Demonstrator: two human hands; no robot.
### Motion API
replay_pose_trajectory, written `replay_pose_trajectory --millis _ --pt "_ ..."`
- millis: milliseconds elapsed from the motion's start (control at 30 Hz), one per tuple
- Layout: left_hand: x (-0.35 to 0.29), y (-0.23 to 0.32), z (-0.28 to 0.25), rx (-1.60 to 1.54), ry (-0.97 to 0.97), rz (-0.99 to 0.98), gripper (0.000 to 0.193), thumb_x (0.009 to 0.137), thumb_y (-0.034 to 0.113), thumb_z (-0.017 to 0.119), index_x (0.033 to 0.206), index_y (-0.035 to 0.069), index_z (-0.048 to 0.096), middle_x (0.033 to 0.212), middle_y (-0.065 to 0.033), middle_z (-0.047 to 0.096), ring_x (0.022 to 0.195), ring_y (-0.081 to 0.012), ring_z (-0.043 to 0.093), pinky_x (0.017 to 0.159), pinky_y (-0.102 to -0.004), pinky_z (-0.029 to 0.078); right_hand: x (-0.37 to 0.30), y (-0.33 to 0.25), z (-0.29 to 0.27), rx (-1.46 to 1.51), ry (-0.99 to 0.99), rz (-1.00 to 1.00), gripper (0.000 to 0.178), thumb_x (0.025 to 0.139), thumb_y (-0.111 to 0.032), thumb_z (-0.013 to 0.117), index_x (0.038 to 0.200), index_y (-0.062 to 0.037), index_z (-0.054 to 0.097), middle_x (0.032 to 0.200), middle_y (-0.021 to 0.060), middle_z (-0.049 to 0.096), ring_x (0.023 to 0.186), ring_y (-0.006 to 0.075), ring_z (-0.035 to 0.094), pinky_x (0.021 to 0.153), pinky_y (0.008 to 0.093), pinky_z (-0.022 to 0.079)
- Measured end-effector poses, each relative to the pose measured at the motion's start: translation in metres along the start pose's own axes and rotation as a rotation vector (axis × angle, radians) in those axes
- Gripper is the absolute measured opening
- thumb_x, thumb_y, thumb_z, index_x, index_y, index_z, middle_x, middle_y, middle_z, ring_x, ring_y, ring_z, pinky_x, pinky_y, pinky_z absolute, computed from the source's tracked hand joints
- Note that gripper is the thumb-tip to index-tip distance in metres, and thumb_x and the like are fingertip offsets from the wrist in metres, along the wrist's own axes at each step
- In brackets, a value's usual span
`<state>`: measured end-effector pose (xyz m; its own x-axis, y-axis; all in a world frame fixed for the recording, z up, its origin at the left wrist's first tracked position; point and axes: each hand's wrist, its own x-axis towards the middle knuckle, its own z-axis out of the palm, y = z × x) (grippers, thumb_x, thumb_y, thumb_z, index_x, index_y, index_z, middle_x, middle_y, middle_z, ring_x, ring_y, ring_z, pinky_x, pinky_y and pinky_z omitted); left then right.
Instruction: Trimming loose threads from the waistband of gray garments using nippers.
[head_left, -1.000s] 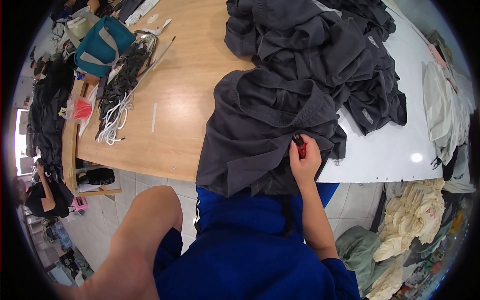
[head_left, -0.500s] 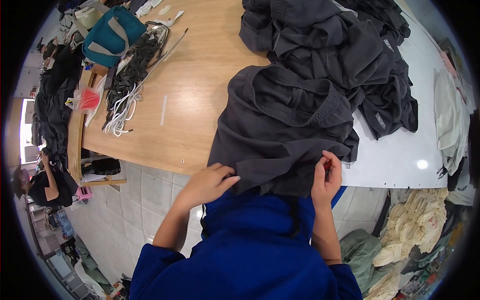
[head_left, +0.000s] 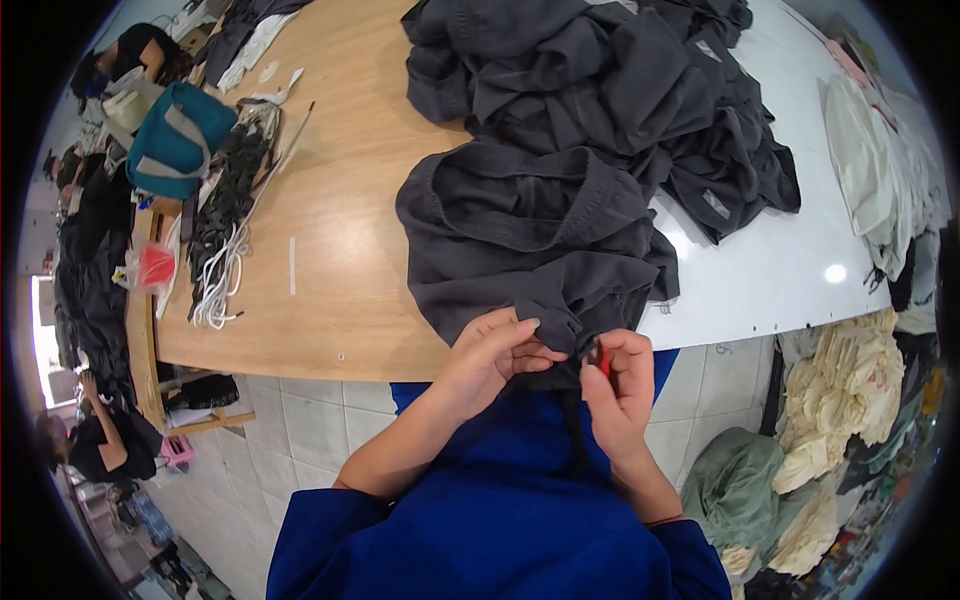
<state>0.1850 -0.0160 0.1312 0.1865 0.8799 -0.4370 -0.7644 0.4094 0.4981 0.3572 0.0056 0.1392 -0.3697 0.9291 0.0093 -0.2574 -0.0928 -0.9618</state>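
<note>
A dark grey pair of elastic-waist pants (head_left: 500,275) lies at the table's near edge, its gathered waistband open toward the far side. My left hand (head_left: 488,362) pinches a fold of its near edge between thumb and fingers. Close beside it, my right hand (head_left: 622,385) is closed around a small red tool (head_left: 603,360), mostly hidden by the fingers. The tool's dark tip points toward the pinched cloth; whether it touches cannot be told.
More dark grey garments (head_left: 590,90) are heaped beyond on the table (head_left: 340,200). White cords (head_left: 222,275), black straps and a teal bag (head_left: 182,140) lie at left. Cream cloth (head_left: 840,400) and green cloth (head_left: 735,475) are piled at lower right. Another person (head_left: 100,440) is at far left.
Both hands have come together at the near edge of the pants. My left hand has moved right and lifted a fold; my right hand has moved left with the red tool. The view has shifted.
</note>
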Motion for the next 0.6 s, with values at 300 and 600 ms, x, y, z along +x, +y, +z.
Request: replay_pose_trajectory --millis 300,600 --pt "-0.005 -0.014 0.009 0.32 0.041 0.245 0.022 0.094 0.012 0.051 0.093 -0.006 0.064 0.092 -0.0105 0.066 0.086 -0.0144 0.063 0.078 -0.0269 0.051 0.013 -0.007 -0.005 -0.659 0.061 -0.428 0.033 0.07 -0.001 0.074 0.101 0.0016 0.061 0.083 0.0122 0.062 0.068 0.0181 0.061 0.058 0.0232 0.048" --pt "-0.004 -0.016 0.01 0.437 0.066 0.396 0.02 0.092 0.009 0.053 0.087 -0.006 0.065 0.086 -0.0069 0.065 0.08 -0.0098 0.059 0.071 -0.0228 0.046 0.018 -0.006 -0.003 -0.656 0.061 -0.481 0.034 0.068 -0.003 0.076 0.1 0.0018 0.063 0.083 0.0136 0.064 0.067 0.0211 0.063 0.057 0.0245 0.05"
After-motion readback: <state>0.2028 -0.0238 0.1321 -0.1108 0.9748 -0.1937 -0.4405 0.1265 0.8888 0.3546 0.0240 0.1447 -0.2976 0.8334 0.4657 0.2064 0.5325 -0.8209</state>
